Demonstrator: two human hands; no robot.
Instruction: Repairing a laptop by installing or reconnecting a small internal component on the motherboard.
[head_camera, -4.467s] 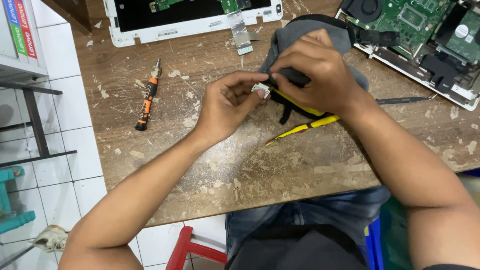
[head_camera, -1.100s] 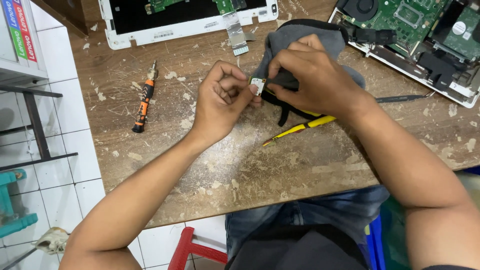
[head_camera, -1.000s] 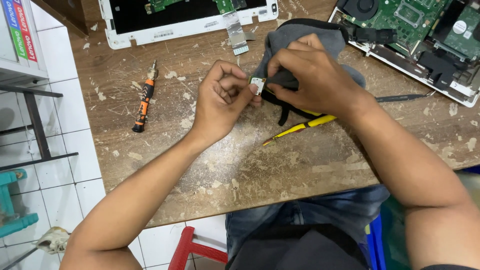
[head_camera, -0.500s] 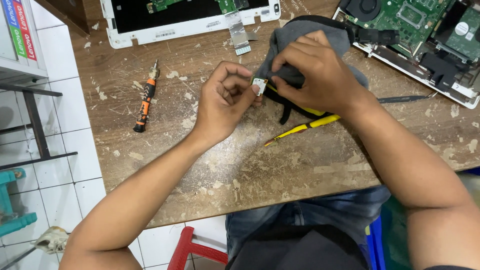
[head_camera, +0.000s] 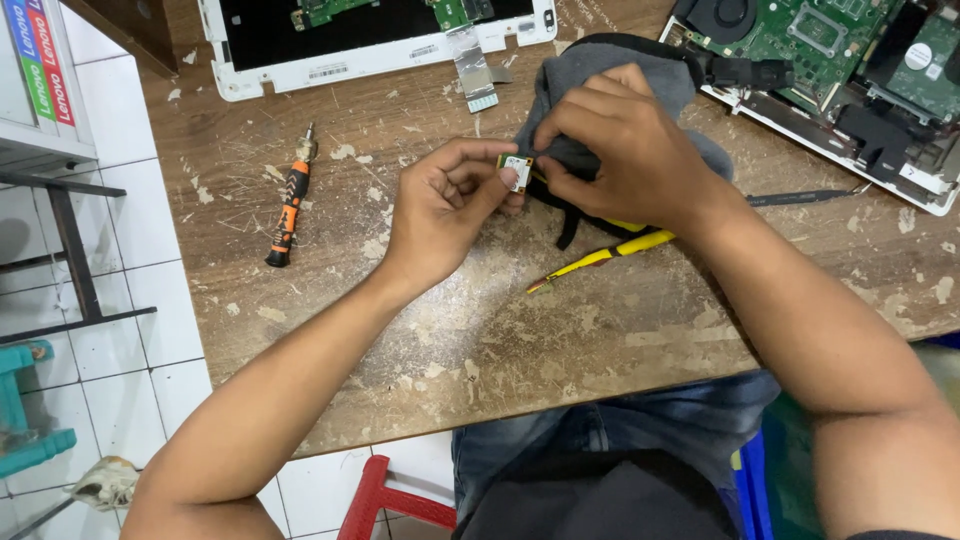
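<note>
Above the worn wooden bench (head_camera: 560, 340), both hands meet over a small card (head_camera: 517, 172) (a little circuit board with a pale label). The left hand (head_camera: 445, 215) is curled, pinching the card between thumb and fingers. The right hand (head_camera: 625, 145) is closed too, its fingertips at the card's edge; it seems also to grip the grey cloth (head_camera: 610, 70) beneath it. A yellow tool (head_camera: 600, 257) lies just under the hands, a screwdriver (head_camera: 290, 200) well to the left.
</note>
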